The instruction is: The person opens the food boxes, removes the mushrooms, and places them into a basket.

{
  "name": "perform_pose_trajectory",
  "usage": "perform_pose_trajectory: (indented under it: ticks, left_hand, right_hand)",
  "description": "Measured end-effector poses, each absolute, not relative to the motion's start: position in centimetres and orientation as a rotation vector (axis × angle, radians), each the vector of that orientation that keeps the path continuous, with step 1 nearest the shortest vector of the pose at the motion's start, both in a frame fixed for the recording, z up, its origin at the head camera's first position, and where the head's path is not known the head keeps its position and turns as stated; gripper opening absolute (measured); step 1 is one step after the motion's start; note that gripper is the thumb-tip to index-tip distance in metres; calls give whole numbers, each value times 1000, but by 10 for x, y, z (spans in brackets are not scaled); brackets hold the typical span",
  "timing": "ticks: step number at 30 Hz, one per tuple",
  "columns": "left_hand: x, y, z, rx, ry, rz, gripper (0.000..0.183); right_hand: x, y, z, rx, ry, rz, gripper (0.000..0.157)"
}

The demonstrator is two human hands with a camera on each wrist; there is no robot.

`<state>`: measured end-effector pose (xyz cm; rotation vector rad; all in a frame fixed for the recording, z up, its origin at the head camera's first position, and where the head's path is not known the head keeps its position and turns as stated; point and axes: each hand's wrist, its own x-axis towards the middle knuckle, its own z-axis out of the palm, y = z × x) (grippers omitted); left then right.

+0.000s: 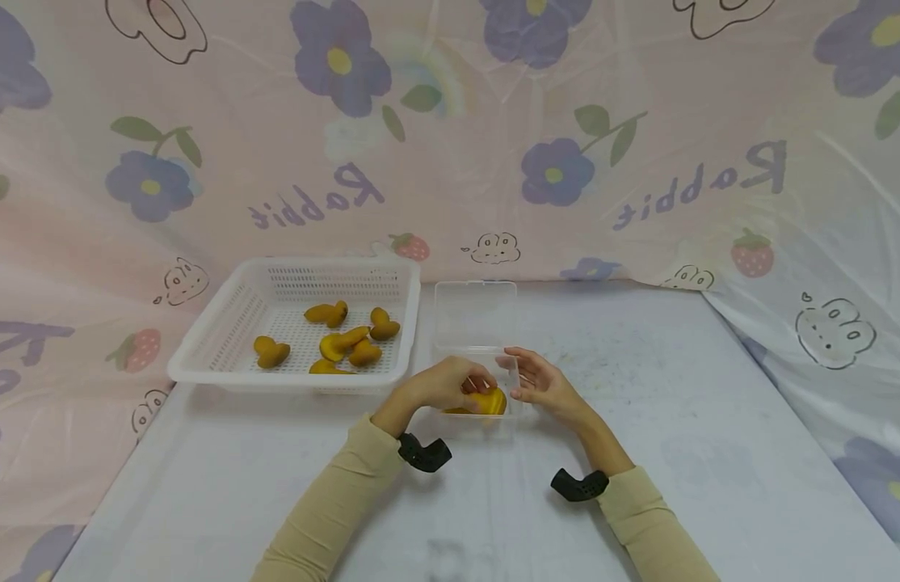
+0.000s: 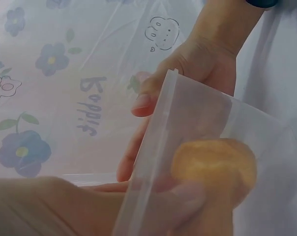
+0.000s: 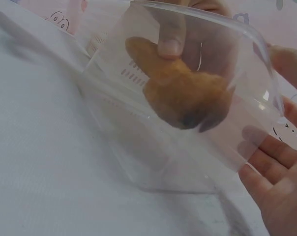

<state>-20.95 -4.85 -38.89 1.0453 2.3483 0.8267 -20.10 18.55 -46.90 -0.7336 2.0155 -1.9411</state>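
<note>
A clear plastic box (image 1: pixel 512 411) stands on the table, its clear lid (image 1: pixel 475 314) swung open behind it. My left hand (image 1: pixel 450 384) reaches into the box and holds a yellow-brown mushroom (image 1: pixel 489 402) between thumb and fingers, low inside. Through the wall in the right wrist view, the thumb presses on the stem of the mushroom (image 3: pixel 188 96). On the box's right side, my right hand (image 1: pixel 552 388) touches the outer wall with fairly straight, spread fingers (image 3: pixel 266 157). In the left wrist view the mushroom (image 2: pixel 215 164) shows blurred behind the frosted wall.
To the left stands a white perforated basket (image 1: pixel 184 368) holding several more mushrooms (image 1: pixel 363 354). Both hands work over a white-covered table (image 1: pixel 661 420). A patterned cloth (image 1: pixel 450 162) hangs behind the table and along its sides.
</note>
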Motion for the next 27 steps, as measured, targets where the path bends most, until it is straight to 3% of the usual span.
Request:
perform_pose_trajectory:
  ticks: [8, 27]
  left_hand:
    - [-211, -49, -391, 1043, 2395, 938, 25]
    - [-211, -58, -379, 1048, 2437, 1044, 27]
  right_hand:
    - [-201, 185, -468, -753, 1965, -1978, 69]
    - [-199, 185, -465, -702, 1999, -1944, 71]
